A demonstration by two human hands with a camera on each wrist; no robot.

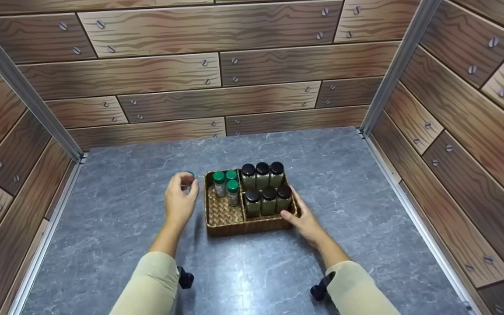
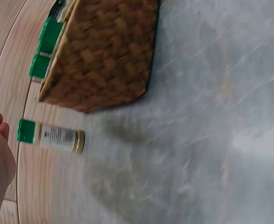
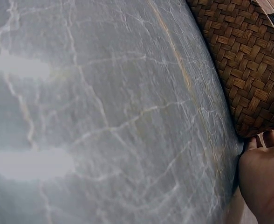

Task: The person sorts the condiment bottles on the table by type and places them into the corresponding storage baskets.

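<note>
A woven basket (image 1: 225, 229) with compartments stands on the grey table. Three green-capped spice bottles (image 1: 232, 187) stand in its left compartment. Its right side holds several black-capped jars (image 1: 268, 194) in two rows. Another green-capped spice bottle (image 2: 55, 137) stands on the table just left of the basket, mostly hidden by my left hand (image 1: 181, 201) in the head view. In the left wrist view a small gap shows between that hand's bent fingers and the bottle. My right hand (image 1: 306, 223) holds the basket's front right corner, thumb at the rim and fingers along the outer side.
The grey marbled table top (image 1: 116, 210) lies all round the basket. Wood-patterned panels (image 1: 234, 70) wall it in at the back and both sides, joined by metal corner posts (image 1: 387, 78).
</note>
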